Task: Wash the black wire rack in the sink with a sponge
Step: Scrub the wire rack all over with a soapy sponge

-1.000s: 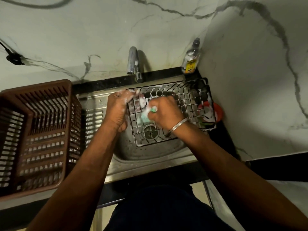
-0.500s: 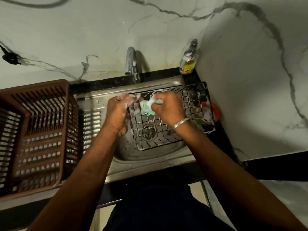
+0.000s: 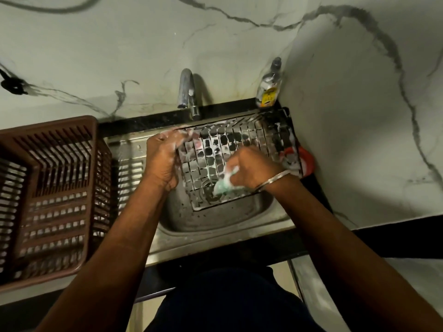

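From my remote seat I start nearest the camera; 2 bare forearms reach out over the front lip of the steel sink (image 3: 215, 238), and a thin bangle (image 3: 273, 179) circles the wrist on the right side. My right hand (image 3: 254, 168) has its fingers closed tight around the green sponge (image 3: 224, 184), which is foamy and pressed against the near part of the black wire rack (image 3: 239, 149), just above the drain; my left hand (image 3: 163, 159) has its fingers curled over the rack's left edge, gripping it to hold it steady. The rack lies across the basin, tilted, its far right corner riding up over the sink rim near an orange object (image 3: 308, 160) I cannot identify; suds cling to many of the wires. To the left a brown plastic basket (image 3: 48, 188) stands on the counter; farther back are the tap (image 3: 185, 92), not visibly running, and a bottle (image 3: 269, 88) in the corner against the marbled wall. I judge the scrubbing step is in hand; the next move calls for carrying the sponge toward the far right section while the left-side grip stays firm, since soapy wire may slip.
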